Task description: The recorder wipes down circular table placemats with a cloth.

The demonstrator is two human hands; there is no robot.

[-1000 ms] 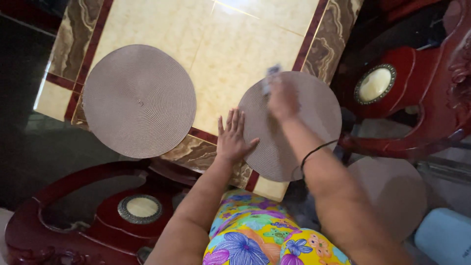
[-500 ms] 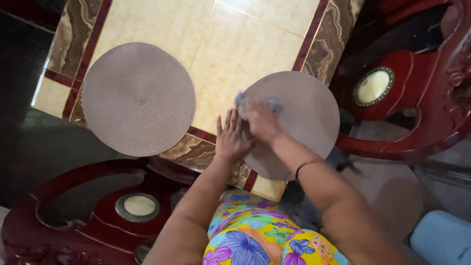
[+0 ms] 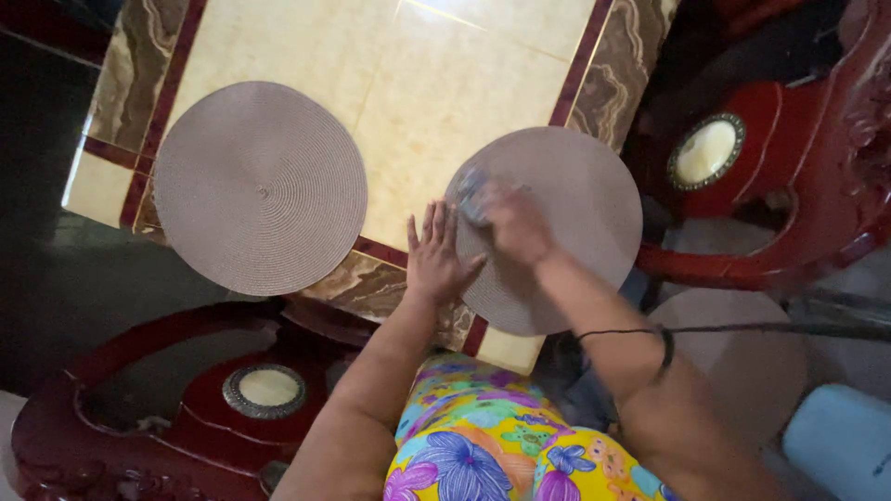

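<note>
The left hand (image 3: 434, 262) lies flat, fingers spread, on the round woven placemat's (image 3: 580, 199) near-left edge. The right hand (image 3: 516, 223) presses a blurred cloth (image 3: 471, 190), fingers closed on it, onto that placemat

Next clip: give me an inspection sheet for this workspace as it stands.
Surface: glossy tiled table, cream panels with marbled brown border.
Job's things: round woven placemat overhanging the near edge; blurred cloth on it.
Clutter: second round placemat to the left, lying flat.
Hands: left hand flat on the mat's edge; right hand gripping the cloth.
Cables: nothing seen.
Surroundings: red carved chairs at two sides; pale blue object on the floor.
</note>
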